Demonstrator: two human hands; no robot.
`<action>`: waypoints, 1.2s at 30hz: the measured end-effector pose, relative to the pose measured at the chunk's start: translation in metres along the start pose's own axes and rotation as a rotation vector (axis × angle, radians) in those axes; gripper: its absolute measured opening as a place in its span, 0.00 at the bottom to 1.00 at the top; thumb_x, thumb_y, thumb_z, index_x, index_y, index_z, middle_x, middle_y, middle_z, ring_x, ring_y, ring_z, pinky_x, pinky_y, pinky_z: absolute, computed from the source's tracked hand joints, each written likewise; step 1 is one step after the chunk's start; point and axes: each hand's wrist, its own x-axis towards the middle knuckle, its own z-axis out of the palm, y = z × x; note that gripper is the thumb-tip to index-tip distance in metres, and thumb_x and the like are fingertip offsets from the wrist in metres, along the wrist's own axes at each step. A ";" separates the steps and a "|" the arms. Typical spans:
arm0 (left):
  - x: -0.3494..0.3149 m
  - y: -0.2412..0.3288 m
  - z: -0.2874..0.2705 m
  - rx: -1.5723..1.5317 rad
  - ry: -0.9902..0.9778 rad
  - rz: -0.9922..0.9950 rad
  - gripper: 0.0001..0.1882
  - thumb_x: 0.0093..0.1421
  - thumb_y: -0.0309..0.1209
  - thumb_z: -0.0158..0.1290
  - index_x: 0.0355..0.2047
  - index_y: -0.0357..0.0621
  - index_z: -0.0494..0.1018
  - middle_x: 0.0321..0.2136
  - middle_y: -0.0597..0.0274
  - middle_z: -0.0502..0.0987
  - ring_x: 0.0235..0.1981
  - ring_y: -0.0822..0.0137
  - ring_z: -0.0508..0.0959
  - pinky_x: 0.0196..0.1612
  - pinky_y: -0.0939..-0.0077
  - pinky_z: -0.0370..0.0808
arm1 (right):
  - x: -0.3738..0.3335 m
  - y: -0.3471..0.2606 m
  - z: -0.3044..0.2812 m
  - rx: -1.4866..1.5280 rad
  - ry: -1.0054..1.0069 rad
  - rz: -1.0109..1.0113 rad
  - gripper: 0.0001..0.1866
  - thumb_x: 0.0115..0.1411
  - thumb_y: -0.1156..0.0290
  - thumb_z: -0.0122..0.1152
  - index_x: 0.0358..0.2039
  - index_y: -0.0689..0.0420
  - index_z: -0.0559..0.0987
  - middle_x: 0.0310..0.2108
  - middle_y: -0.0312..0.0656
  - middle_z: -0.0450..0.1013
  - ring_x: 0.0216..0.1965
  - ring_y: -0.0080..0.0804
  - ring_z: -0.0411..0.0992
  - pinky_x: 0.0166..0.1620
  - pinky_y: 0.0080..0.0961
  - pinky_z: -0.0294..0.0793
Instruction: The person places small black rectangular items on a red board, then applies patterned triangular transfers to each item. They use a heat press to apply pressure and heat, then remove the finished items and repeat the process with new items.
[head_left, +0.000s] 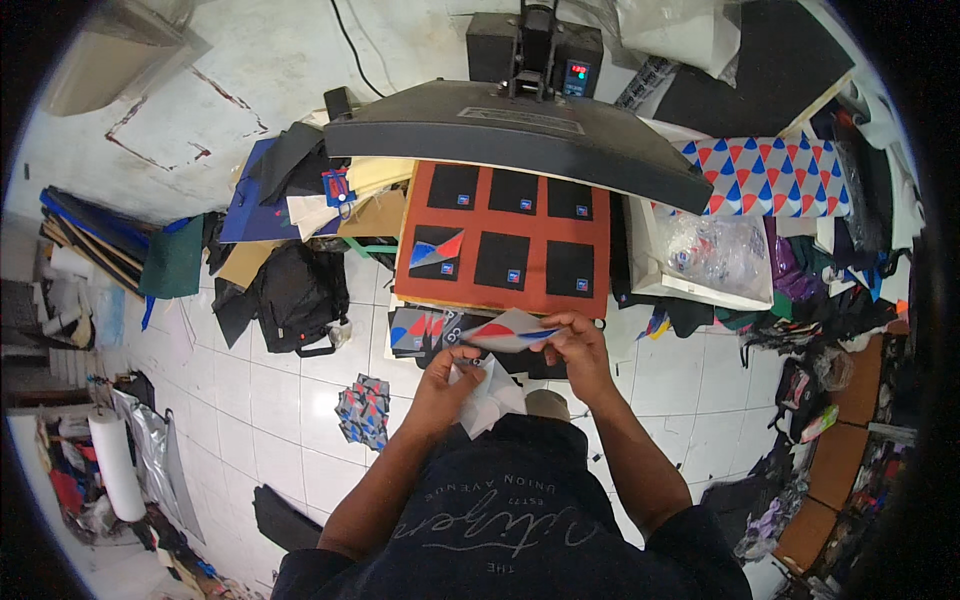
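Note:
My right hand (582, 355) pinches one end of a grey transfer sheet (508, 330) printed with red and blue shapes. My left hand (445, 388) is closed on several crumpled white film pieces (492, 395), and its fingers come close to the sheet's left end; whether they touch it I cannot tell. Just beyond my hands lies the red-brown pad (405, 275) of a heat press, whose dark upper plate (510, 140) is raised. Several black fabric squares (502, 262) with small printed labels lie in two rows on it. A red and blue printed piece (440, 252) covers part of the near left square.
More printed pieces (408, 330) lie at the pad's near edge, and a pile of them (364, 410) sits on the tiled floor. A white box (648, 285) with clear plastic stands to the right. A black bag (300, 297) and a white roll (116, 468) are on the left.

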 end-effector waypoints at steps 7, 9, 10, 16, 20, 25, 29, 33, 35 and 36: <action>0.016 -0.005 -0.008 0.181 -0.063 0.094 0.05 0.61 0.25 0.53 0.37 0.44 0.72 0.31 0.71 0.72 0.35 0.77 0.71 0.39 0.82 0.69 | 0.001 0.005 -0.011 -0.137 0.040 -0.076 0.15 0.58 0.73 0.62 0.45 0.59 0.72 0.35 0.37 0.75 0.27 0.15 0.68 0.28 0.13 0.69; 0.022 -0.013 -0.013 0.178 -0.106 0.111 0.04 0.60 0.24 0.53 0.37 0.44 0.73 0.31 0.71 0.74 0.33 0.78 0.72 0.38 0.82 0.70 | 0.003 -0.004 -0.004 -0.097 0.075 -0.031 0.17 0.56 0.76 0.64 0.46 0.59 0.72 0.35 0.37 0.74 0.26 0.14 0.67 0.27 0.12 0.68; 0.024 -0.016 -0.013 0.148 -0.112 0.077 0.05 0.60 0.23 0.52 0.37 0.42 0.74 0.31 0.70 0.74 0.33 0.78 0.72 0.38 0.82 0.69 | 0.004 -0.008 -0.004 -0.098 0.074 -0.017 0.17 0.57 0.75 0.64 0.47 0.59 0.72 0.34 0.36 0.74 0.26 0.14 0.67 0.27 0.13 0.68; 0.032 -0.024 -0.010 0.038 -0.114 -0.040 0.09 0.58 0.20 0.49 0.38 0.39 0.76 0.33 0.68 0.76 0.32 0.78 0.73 0.37 0.82 0.71 | 0.014 -0.008 -0.017 -0.173 -0.040 0.095 0.15 0.58 0.73 0.64 0.45 0.59 0.74 0.31 0.35 0.74 0.25 0.14 0.68 0.27 0.13 0.68; 0.033 -0.020 -0.007 -0.024 -0.125 -0.038 0.09 0.60 0.23 0.49 0.39 0.38 0.76 0.31 0.68 0.77 0.31 0.78 0.74 0.37 0.81 0.71 | 0.019 0.000 -0.014 -0.314 -0.024 0.065 0.12 0.58 0.72 0.63 0.41 0.59 0.76 0.30 0.34 0.74 0.28 0.16 0.69 0.30 0.16 0.69; 0.032 -0.017 -0.004 -0.013 -0.061 0.048 0.08 0.60 0.28 0.53 0.38 0.39 0.77 0.31 0.68 0.77 0.32 0.78 0.73 0.38 0.80 0.71 | 0.025 0.002 -0.012 -0.525 0.021 0.081 0.10 0.59 0.72 0.61 0.39 0.61 0.74 0.34 0.39 0.74 0.32 0.22 0.73 0.36 0.20 0.74; 0.033 -0.028 -0.009 0.131 -0.075 0.057 0.09 0.60 0.31 0.56 0.38 0.39 0.77 0.33 0.66 0.77 0.36 0.76 0.74 0.42 0.77 0.71 | 0.027 0.008 0.001 -0.227 0.114 0.066 0.14 0.59 0.72 0.59 0.45 0.61 0.70 0.33 0.41 0.72 0.33 0.24 0.72 0.30 0.19 0.76; 0.023 -0.016 -0.003 0.280 -0.118 0.118 0.11 0.58 0.32 0.59 0.38 0.39 0.77 0.36 0.64 0.78 0.40 0.74 0.74 0.45 0.76 0.71 | 0.025 0.009 0.008 -0.174 0.021 0.199 0.14 0.59 0.73 0.57 0.46 0.61 0.73 0.38 0.38 0.73 0.37 0.22 0.72 0.33 0.20 0.75; 0.019 -0.013 -0.001 0.316 -0.137 0.159 0.12 0.58 0.33 0.60 0.38 0.38 0.76 0.36 0.63 0.78 0.39 0.74 0.74 0.44 0.77 0.72 | 0.025 0.025 0.008 -0.196 0.009 0.137 0.14 0.59 0.73 0.57 0.46 0.61 0.74 0.37 0.39 0.73 0.37 0.24 0.72 0.38 0.23 0.75; 0.019 -0.014 0.000 0.275 -0.123 0.152 0.12 0.58 0.33 0.60 0.38 0.38 0.76 0.36 0.63 0.78 0.39 0.75 0.75 0.44 0.77 0.72 | 0.025 0.032 0.007 -0.206 0.006 0.106 0.14 0.59 0.73 0.57 0.46 0.61 0.74 0.37 0.40 0.74 0.37 0.25 0.72 0.40 0.25 0.75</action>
